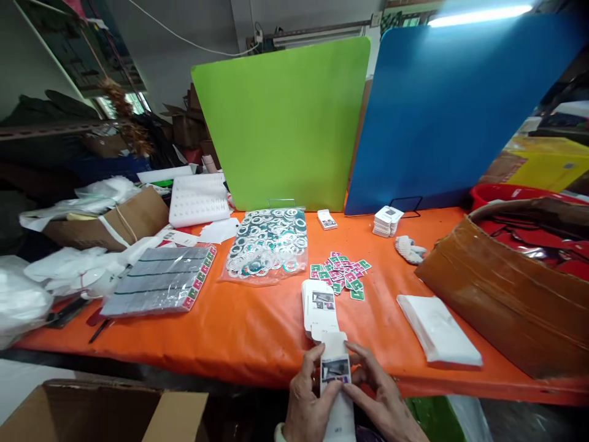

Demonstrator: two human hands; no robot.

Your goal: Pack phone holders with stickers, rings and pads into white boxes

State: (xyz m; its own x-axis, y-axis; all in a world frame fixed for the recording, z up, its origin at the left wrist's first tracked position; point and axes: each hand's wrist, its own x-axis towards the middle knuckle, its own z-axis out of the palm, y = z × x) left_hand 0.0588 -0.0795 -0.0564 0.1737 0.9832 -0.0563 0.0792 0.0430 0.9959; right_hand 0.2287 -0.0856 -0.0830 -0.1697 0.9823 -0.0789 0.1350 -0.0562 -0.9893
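- Green panel: upright at the back of the orange table.
- Blue panel: just right of the green panel, also upright.
- Lit tube lamp: above and right of the green panel.
- White cable: strung above and left of the green panel.
- White dimpled tray: just beside the green panel's lower left edge, tilted.
- Taped cardboard box: farther left of the green panel, white plastic on top.
- Yellow box: well right of the green panel.
- Brown curved-sided container: right of the green panel and nearer the camera.
- Open carton: well left of the green panel, nearest the camera, below the table's edge.
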